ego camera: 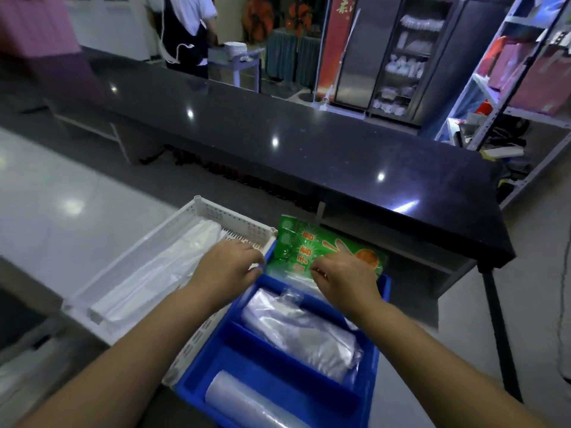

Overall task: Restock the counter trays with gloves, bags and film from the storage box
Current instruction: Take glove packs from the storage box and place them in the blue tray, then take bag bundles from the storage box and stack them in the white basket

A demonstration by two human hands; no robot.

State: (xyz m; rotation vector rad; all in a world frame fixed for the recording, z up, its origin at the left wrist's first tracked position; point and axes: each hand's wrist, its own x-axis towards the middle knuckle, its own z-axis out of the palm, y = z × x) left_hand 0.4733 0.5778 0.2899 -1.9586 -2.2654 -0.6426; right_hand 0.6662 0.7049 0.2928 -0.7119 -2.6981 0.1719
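Observation:
A blue divided tray (375, 362) sits low in the middle. Its far compartment holds green glove packets (312, 245) that stick out over the far rim. The middle compartment holds a clear pack of plastic bags (296, 329), and a roll of film (247, 403) lies in the near one. My right hand (346, 276) rests on the near end of the glove packets, fingers curled on them. My left hand (228, 267) hovers with its fingers apart over the tray's left rim, beside the white perforated basket (228, 216), which holds white plastic bags (160, 273).
A long black counter (278, 125) runs across behind the trays, with open shelves underneath. A person in an apron stands beyond it near a small table with plates (234, 47). Metal shelving (506, 88) stands at the right, and a glass cabinet (401, 57) behind.

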